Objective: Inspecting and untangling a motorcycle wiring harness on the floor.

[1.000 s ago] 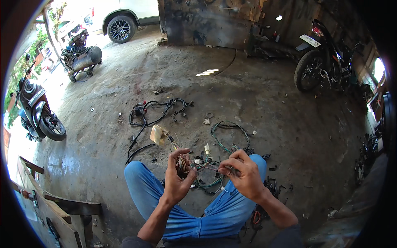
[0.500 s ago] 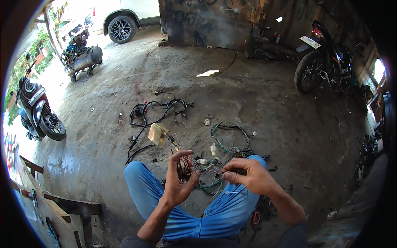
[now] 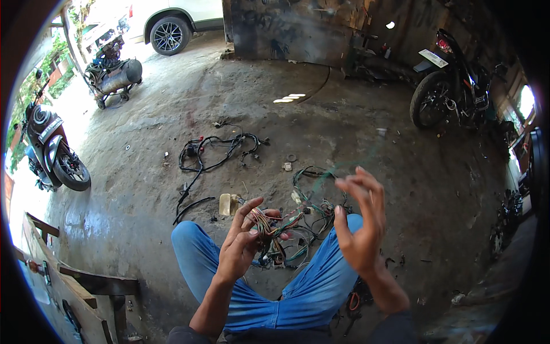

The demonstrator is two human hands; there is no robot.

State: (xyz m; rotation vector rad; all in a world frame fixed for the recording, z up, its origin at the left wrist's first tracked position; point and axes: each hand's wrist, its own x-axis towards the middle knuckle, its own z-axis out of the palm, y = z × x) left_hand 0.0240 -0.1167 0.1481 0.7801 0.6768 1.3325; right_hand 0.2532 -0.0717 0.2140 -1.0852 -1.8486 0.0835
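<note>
My left hand (image 3: 239,247) is closed round a bundle of thin multicoloured wires (image 3: 264,225) above my lap. A yellowish, box-shaped connector (image 3: 227,204) hangs at the bundle's far left end. To the right, over my right knee, my right hand (image 3: 365,229) is raised with fingers apart and nothing visible between them. Beyond it a green wire (image 3: 325,179), smeared by motion, stretches up and right from the bundle. Between and beyond my knees lie more loose wires with a white connector (image 3: 295,197).
Farther off on the concrete floor lies a black wiring harness (image 3: 213,159). Near it are a small white connector (image 3: 287,166) and a ring (image 3: 291,157). Motorbikes stand at left (image 3: 57,149) and right (image 3: 441,94); a wooden bench (image 3: 100,282) is close on my left.
My right hand has opened and moved up and right from the wires. The green wire now swings outward in a blur. The bundle and yellowish connector have dropped lower, still in my left hand.
</note>
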